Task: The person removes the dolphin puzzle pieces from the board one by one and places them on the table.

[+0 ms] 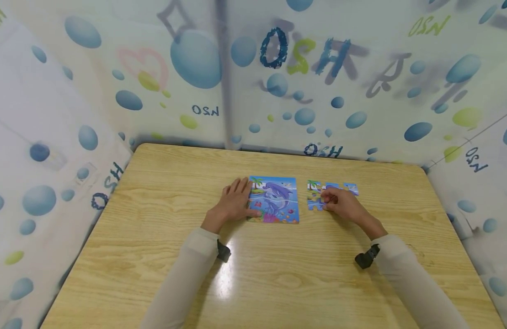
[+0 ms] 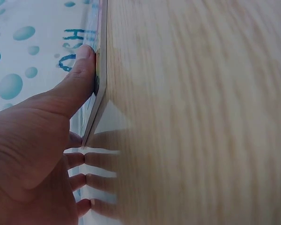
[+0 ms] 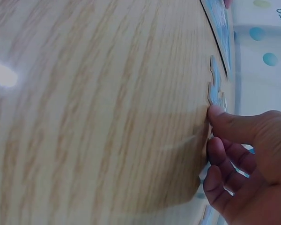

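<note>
A square dolphin picture board [image 1: 278, 198] lies flat on the wooden table. My left hand [image 1: 234, 203] rests at its left side, fingers spread and straight, the thumb [image 2: 82, 70] lying on the board's near left corner. To the right of the board is a partly joined group of jigsaw pieces [image 1: 312, 204] with a palm tree and blue water on them. Over this group my right hand [image 1: 341, 203] has curled fingers, with thumb and fingertips pinching a jigsaw piece that they mostly hide. The right wrist view shows joined pieces [image 3: 215, 86] just beyond the thumb.
The wooden table [image 1: 286, 274] has its far edge against a printed curtain [image 1: 253, 91] with blue bubbles and lettering. More jigsaw pieces [image 1: 351, 188] lie behind the right hand. Dark wrist straps sit on both sleeves.
</note>
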A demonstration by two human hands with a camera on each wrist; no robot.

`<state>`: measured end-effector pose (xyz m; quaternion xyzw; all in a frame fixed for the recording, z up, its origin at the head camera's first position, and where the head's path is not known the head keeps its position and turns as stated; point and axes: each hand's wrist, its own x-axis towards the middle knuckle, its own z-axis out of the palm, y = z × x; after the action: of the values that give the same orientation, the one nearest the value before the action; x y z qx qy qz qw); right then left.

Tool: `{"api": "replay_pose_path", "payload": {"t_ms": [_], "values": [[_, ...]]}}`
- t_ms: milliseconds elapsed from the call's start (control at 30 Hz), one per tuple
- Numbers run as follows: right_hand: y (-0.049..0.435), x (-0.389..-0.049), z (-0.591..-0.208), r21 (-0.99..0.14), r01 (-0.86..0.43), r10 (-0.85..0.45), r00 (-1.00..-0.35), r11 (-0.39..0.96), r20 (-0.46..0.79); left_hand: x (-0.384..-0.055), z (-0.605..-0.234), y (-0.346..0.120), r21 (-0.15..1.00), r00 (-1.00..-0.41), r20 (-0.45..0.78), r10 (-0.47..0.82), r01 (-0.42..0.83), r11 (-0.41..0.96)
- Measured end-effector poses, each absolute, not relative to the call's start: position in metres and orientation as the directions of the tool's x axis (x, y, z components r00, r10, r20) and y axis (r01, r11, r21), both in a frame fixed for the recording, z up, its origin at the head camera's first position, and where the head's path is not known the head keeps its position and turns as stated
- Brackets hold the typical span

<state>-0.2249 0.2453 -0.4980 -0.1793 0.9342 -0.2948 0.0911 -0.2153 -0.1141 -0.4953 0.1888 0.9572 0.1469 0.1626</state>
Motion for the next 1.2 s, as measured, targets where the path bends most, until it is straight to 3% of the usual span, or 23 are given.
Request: {"api": "replay_pose_path", "payload": {"t_ms": [400, 767, 1200], "values": [[0.237, -0.223, -0.492, -0.6, -0.285, -0.394, -0.917, 0.747, -0.056, -0.215, -0.494, -0.114, 0.345, -0.876, -0.258, 0.408, 0.311, 0.886], [0.202, -0.225, -0.488, -0.652, -0.298, -0.443, -0.894, 0.697, -0.065, -0.216, -0.494, -0.115, 0.349, -0.875, -0.26, 0.409, 0.31, 0.885], [0.157, -0.23, -0.49, -0.625, -0.353, -0.499, -0.864, 0.696, -0.069, -0.216, -0.494, -0.114, 0.347, -0.874, -0.266, 0.406, 0.306, 0.886]]}}
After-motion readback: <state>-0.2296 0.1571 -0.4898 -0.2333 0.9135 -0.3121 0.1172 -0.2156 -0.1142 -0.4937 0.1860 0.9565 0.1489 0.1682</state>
